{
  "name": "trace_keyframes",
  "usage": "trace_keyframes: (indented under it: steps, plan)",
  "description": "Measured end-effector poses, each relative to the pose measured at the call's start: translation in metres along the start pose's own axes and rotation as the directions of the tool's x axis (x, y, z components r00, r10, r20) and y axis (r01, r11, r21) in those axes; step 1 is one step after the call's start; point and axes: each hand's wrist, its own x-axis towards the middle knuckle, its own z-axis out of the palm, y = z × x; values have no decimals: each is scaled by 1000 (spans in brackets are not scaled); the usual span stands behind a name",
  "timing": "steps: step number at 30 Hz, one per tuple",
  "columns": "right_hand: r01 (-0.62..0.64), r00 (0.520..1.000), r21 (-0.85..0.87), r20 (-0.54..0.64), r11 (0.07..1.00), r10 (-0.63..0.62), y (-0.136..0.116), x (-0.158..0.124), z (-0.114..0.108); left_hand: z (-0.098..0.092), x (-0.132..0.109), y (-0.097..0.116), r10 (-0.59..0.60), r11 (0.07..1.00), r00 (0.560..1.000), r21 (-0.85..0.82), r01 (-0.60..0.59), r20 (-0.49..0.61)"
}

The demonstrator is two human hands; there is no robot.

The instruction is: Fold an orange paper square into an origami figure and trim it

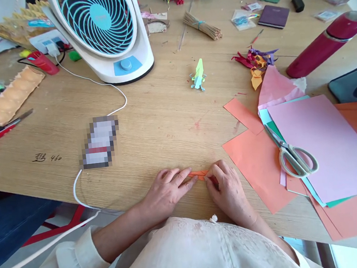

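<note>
Close to the table's front edge lies a small folded strip of orange paper [199, 174], partly covered by my fingers. My left hand [172, 188] rests flat with its fingers stretched out, the fingertips on the strip's left end. At the right end, my right hand [226, 188] pinches the strip between thumb and bent fingers. Right of my hands are orange paper sheets [256, 168]. White-handled scissors [292, 153] lie on a pink paper sheet [328, 142]. Farther back stands a small green and blue folded paper figure [198, 76].
A white fan [102, 26] stands at the back left, and a phone [100, 142] with a white cable lies before it. At the right are a magenta flask [326, 44] and a pile of coloured folded paper pieces [255, 60]. A utility knife [0, 130] lies far left.
</note>
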Motion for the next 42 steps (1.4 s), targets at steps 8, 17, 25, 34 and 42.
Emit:
trace_keyframes:
  steps: [8, 17, 25, 34, 42]
  plan:
    - [-1, 1000, -18, -1, 1000, 1, 0, -1, 0, 5, -5, -12, 82, 996, 994, -36, -85, -78]
    - [21, 999, -23, -24, 1000, -22, 3, -1, 2, 0, 4, -4, 130, 991, 981, 13, -130, -146]
    - [6, 1000, 10, -13, 1000, -6, 2, 0, 2, 17, 13, 6, 197, 979, 969, -25, -203, -147]
    - [107, 993, 237, -74, 966, -92, 10, -13, -15, 16, 12, 7, 199, 957, 976, -194, -213, -92]
    - [378, 919, -202, -37, 903, -393, 21, -27, -21, 23, 11, 7, 184, 945, 976, -252, -208, -116]
